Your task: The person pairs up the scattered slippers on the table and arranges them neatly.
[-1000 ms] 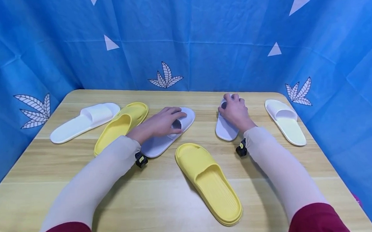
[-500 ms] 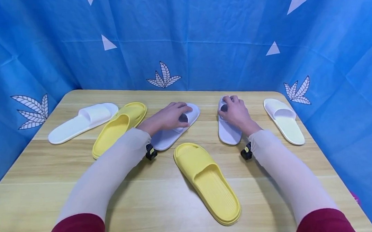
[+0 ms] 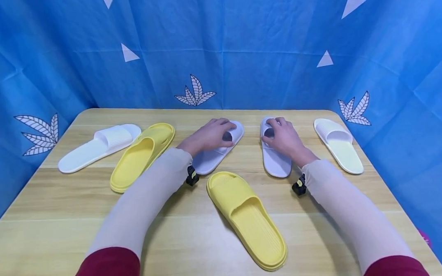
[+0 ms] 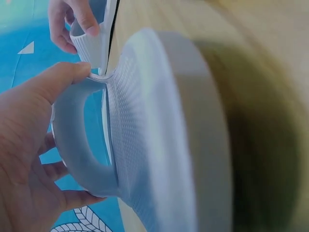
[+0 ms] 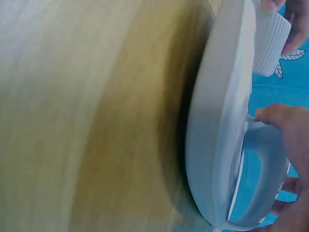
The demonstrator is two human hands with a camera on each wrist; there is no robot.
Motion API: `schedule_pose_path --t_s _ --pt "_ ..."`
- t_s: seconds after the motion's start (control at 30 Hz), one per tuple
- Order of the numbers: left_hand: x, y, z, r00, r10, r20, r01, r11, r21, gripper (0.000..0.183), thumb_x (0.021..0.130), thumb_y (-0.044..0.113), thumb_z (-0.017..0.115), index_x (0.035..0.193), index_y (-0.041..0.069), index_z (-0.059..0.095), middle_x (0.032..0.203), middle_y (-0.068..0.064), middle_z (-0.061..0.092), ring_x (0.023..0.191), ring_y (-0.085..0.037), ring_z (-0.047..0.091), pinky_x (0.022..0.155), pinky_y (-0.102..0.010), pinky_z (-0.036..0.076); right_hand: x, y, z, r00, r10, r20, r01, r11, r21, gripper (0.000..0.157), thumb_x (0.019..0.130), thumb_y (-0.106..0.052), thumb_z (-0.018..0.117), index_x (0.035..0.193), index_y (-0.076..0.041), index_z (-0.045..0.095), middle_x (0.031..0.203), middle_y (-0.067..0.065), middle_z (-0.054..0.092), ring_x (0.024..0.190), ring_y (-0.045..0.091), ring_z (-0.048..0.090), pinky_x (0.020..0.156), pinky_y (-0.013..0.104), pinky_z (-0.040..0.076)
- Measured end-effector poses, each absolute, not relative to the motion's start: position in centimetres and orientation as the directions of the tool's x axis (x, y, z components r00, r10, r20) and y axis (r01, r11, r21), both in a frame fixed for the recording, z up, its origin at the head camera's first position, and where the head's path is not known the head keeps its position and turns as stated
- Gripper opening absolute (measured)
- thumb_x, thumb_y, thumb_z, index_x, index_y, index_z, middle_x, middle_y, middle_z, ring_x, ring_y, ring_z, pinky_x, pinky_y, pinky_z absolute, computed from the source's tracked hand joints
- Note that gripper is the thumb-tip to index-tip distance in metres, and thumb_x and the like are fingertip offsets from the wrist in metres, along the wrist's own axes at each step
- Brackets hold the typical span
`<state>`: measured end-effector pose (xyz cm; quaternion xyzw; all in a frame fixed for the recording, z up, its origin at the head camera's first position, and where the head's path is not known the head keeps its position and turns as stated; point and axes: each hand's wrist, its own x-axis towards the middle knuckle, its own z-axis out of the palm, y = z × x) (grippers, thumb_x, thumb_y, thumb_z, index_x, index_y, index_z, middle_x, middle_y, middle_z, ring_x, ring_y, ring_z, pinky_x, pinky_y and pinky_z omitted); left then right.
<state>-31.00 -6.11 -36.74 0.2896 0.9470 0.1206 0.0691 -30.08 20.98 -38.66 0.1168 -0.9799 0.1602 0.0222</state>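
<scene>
Two pale lilac-white slippers lie toward the back of the table, their toes pointing away. My left hand (image 3: 211,135) holds the left slipper (image 3: 207,161) across its strap, thumb on one side and fingers on the other. In the left wrist view the strap (image 4: 72,140) arches between thumb and fingers, over a finely textured sole (image 4: 140,111). My right hand (image 3: 285,138) pinches the strap of the right slipper (image 3: 277,163) the same way. That slipper points nearly straight back, while the left one slants to the right. A gap of bare wood separates them.
Between my forearms, a yellow slipper (image 3: 256,227) lies at a slant. Another yellow slipper (image 3: 133,162) and a white slipper (image 3: 84,155) lie at the left. One more white slipper (image 3: 344,151) is near the right edge. A blue curtain (image 3: 261,49) surrounds the wooden table (image 3: 174,255).
My left hand has moved right and slightly back with its slipper, narrowing the gap. My right hand has shifted a little right and nearer with its slipper, which now stands straighter.
</scene>
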Motion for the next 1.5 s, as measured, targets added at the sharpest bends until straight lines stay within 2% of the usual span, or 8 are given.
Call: schedule_pose_path --t_s 0.2,0.47,0.87,1.17,1.5 --pt "-31.8 -4.5 -36.9 -0.833 0.55 -0.064 0.519 0.816 0.254 0.066 0.091 0.05 0.063 0.148 0.023 0.043 0.153 -0.01 0.034 0.137 -0.034 0.033 0.113 -0.046 0.029 -29.8 21.3 -38.8 -0.972 -0.22 0.079 -0.234 0.921 -0.311 0.066 0.089 -0.039 0.069 0.144 -0.011 0.043 0.145 0.025 0.035 0.128 0.048 0.036 0.103 0.059 0.036" --pt "-32.5 -2.3 -36.7 -0.854 0.518 -0.059 0.49 0.836 0.247 0.068 0.091 0.05 0.063 0.149 0.023 0.041 0.152 -0.011 0.036 0.134 -0.036 0.036 0.108 -0.051 0.036 -29.8 21.6 -39.1 -0.971 -0.21 0.115 -0.235 0.925 -0.3 0.065 0.089 -0.037 0.069 0.142 -0.009 0.045 0.143 0.026 0.037 0.127 0.049 0.037 0.103 0.059 0.036" --pt "-32.9 0.0 -36.4 -0.897 0.441 -0.046 0.412 0.867 0.279 0.068 0.092 0.052 0.061 0.149 0.021 0.04 0.15 -0.01 0.039 0.133 -0.037 0.038 0.105 -0.052 0.04 -29.9 22.2 -38.9 -0.973 -0.2 0.113 -0.226 0.923 -0.313 0.065 0.089 -0.037 0.069 0.142 -0.009 0.044 0.143 0.026 0.037 0.127 0.049 0.037 0.105 0.059 0.034" --pt "-32.7 2.3 -36.3 -0.923 0.382 -0.044 0.364 0.905 0.219 0.071 0.093 0.056 0.058 0.151 0.021 0.037 0.147 -0.011 0.041 0.129 -0.037 0.042 0.096 -0.048 0.048 -30.1 22.8 -38.4 -0.975 -0.197 0.1 -0.219 0.917 -0.334 0.068 0.089 -0.038 0.069 0.143 -0.007 0.042 0.144 0.026 0.037 0.128 0.049 0.037 0.104 0.059 0.034" --pt "-31.7 4.1 -36.8 -0.932 0.362 -0.013 0.355 0.921 0.159 0.069 0.092 0.057 0.058 0.147 0.02 0.042 0.14 -0.01 0.047 0.122 -0.034 0.046 0.088 -0.045 0.053 -29.8 23.5 -38.4 -0.969 -0.229 0.092 -0.247 0.907 -0.342 0.068 0.089 -0.038 0.069 0.143 -0.007 0.042 0.144 0.026 0.036 0.128 0.05 0.035 0.104 0.06 0.034"
